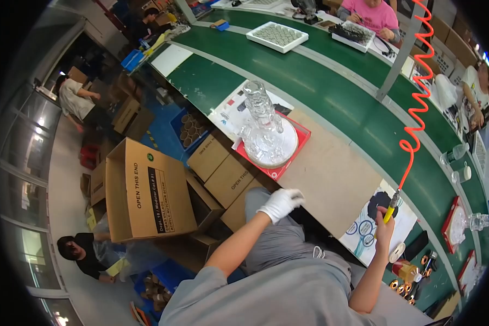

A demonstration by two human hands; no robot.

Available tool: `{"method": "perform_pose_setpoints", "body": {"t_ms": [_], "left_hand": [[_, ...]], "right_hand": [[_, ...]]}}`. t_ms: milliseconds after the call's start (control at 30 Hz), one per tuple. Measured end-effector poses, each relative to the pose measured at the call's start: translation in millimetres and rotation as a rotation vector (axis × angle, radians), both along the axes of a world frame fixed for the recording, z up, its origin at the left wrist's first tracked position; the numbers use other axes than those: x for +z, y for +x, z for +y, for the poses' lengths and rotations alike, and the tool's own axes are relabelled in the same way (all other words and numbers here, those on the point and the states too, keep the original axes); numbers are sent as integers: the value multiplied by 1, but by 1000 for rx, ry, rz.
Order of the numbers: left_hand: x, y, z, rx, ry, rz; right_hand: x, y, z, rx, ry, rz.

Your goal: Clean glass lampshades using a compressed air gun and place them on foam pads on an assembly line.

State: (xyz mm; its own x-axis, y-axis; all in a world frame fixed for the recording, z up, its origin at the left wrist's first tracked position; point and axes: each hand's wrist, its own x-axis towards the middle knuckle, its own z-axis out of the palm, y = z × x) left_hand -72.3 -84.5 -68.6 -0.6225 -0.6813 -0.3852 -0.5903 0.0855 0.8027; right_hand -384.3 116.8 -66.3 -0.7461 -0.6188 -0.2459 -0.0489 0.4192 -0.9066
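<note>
A glass piece (262,122) stands on a round plate (288,142) in a tray (301,142) on the workbench (331,174). Cardboard boxes (146,190) sit on the floor to its left. The left hand (280,202) hovers near the bench edge; the right hand (384,228), further right, holds a tool (389,211) above a printed sheet (364,228).

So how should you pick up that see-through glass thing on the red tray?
Probably low down, with both hands. The clear glass piece stands upright on a round white disc in the red tray, with a wide base and a bumpy, narrow neck on top. Coming from the table's near edge, where the gloved left hand is, one hand could cup the base while the other steadies the neck.
</note>
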Motion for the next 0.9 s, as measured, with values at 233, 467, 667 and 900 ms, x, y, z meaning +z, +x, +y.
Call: {"method": "perform_pose_setpoints", "body": {"t_ms": [233, 467, 667, 900], "left_hand": [[-59, 0, -29, -88, -575, 81], [-73, 2, -63, -220, -672, -53], [-69, 6, -121, -288, -593, -91], [-53, -6, -206, 119, -351, -310]], "right_hand": [[-18, 4, -7, 92, -114, 71], [-15, 13, -10, 89, -44, 20], [-20, 11, -10, 77, -59, 35], [-19, 17, -1, 61, -125, 107]]}}
